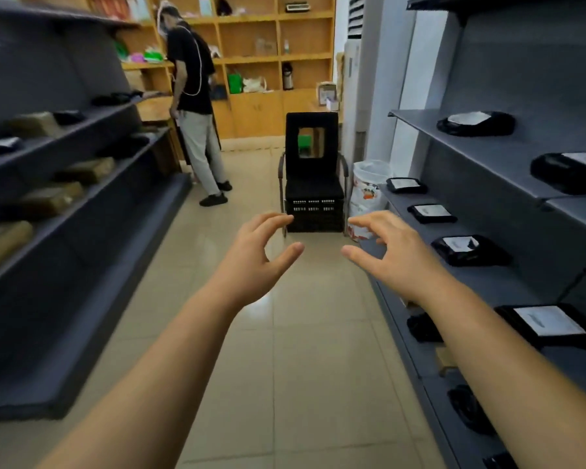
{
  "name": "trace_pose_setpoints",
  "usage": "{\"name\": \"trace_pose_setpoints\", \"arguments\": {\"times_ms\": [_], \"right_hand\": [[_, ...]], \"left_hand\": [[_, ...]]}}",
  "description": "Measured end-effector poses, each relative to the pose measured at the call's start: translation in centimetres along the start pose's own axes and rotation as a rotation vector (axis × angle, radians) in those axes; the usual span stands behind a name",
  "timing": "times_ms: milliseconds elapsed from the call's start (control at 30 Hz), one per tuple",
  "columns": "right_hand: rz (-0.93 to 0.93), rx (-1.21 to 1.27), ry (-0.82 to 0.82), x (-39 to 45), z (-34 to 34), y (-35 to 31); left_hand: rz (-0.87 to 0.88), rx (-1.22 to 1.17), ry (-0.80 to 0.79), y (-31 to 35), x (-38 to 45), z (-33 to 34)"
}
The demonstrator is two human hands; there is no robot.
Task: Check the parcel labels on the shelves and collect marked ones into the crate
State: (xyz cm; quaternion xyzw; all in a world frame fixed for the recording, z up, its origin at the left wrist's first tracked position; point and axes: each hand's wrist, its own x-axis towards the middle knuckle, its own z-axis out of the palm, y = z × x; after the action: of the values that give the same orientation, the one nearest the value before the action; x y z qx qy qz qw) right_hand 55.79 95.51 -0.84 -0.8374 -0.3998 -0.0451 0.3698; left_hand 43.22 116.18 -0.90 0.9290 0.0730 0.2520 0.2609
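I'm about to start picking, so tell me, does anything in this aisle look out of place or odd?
Mostly orderly. One oddity: the black crate sits under a black chair at the aisle's end, not beside the shelves. The labelled black parcels on the right shelves lie flat. Both the left hand and right hand hold nothing.

An aisle of bare tiled floor [305, 350] is being bounded by grey shelving on the left [82, 231] and on the right [508, 286]. Both hands, the left [251, 262] and the right [396, 258], are being held out in the open middle of it, with nothing touched. The far end of the aisle is being blocked by a black chair [313, 164], with a black crate [313, 214] being kept under its seat. A white sack [366, 198] is standing just beside the chair's right side, against the right shelving. Room on the right shelves is being taken by black parcels [471, 250], with bare gaps between them. A person [197, 106] is standing at the far left end.
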Motion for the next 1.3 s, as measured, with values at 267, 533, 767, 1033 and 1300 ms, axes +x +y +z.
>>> {"name": "trace_pose_setpoints", "arguments": {"times_ms": [267, 533, 767, 1033, 1300], "right_hand": [[-0.047, 0.0, -0.043, 13.9, 5.1, 3.4], [0.159, -0.056, 0.088, 23.7, 9.3, 9.8], [0.498, -0.144, 0.244, 24.5, 9.4, 16.4], [0.861, -0.173, 0.363, 20.9, 10.5, 27.6], [1.085, -0.139, 0.407, 20.8, 18.0, 41.4]], "left_hand": [[-0.009, 0.067, 0.031, -8.8, 10.6, 0.4], [0.151, -0.081, -0.106, -18.2, 25.4, 5.8], [0.437, -0.192, -0.352, -19.1, 37.6, 15.1], [0.623, -0.282, -0.665, -17.4, 42.9, 32.0], [0.583, -0.295, -0.909, -22.2, 46.4, 49.3]]}}
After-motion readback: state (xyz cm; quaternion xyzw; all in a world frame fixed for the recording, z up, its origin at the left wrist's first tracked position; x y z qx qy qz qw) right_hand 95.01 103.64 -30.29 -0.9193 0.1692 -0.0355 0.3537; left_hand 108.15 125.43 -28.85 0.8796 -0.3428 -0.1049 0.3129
